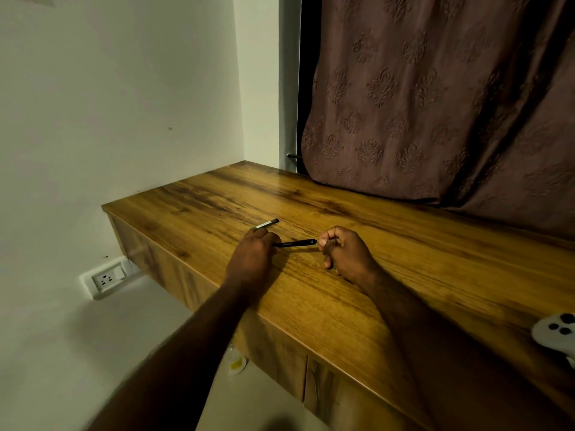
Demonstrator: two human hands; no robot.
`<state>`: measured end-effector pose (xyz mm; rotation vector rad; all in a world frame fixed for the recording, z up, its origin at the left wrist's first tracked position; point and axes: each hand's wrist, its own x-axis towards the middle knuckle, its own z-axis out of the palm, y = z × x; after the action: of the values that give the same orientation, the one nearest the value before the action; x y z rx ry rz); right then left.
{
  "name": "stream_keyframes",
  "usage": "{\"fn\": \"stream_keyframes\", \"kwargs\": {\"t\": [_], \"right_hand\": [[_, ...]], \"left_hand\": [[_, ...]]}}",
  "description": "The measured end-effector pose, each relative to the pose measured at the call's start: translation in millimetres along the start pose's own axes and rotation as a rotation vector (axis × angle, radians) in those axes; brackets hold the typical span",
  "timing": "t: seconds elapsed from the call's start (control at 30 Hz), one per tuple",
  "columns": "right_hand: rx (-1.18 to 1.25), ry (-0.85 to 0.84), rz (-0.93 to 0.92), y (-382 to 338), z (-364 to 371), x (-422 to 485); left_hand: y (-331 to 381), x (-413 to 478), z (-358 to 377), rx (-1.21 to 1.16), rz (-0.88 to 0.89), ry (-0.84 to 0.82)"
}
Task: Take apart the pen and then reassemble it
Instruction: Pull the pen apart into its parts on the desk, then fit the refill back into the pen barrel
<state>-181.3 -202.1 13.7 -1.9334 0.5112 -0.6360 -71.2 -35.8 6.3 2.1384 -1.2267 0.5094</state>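
Left hand (252, 253) and right hand (345, 253) each pinched an end of the black pen barrel (295, 243) above the desk (217, 194); a pale part (266, 224) lay beside. Probably mid-disassembly; next needed a straight pull.

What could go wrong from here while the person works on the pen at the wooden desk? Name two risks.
1. The black pen barrel is gripped only at its ends by the left hand and right hand; a sudden pull might fling a small part away.
2. The light pen piece beside the left fingertips could be knocked and roll off the wooden desk.
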Motion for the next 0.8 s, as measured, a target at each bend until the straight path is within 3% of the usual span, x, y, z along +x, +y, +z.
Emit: {"fn": "stream_keyframes", "kwargs": {"t": [0.33, 0.5, 0.67, 0.8], "right_hand": [[0.059, 0.107, 0.007, 7, -15, 7], [-0.133, 0.287, -0.001, 22, -40, 17], [-0.418, 0.281, 0.076, 30, -38, 20], [-0.461, 0.265, 0.097, 28, -37, 20]], "left_hand": [[-2, 0, -1, 0.022, -0.035, -0.014], [-4, 2, 1, 0.055, -0.033, -0.035], [-4, 2, 1, 0.067, -0.021, -0.070], [-4, 2, 0, 0.089, 0.001, -0.111]]}}
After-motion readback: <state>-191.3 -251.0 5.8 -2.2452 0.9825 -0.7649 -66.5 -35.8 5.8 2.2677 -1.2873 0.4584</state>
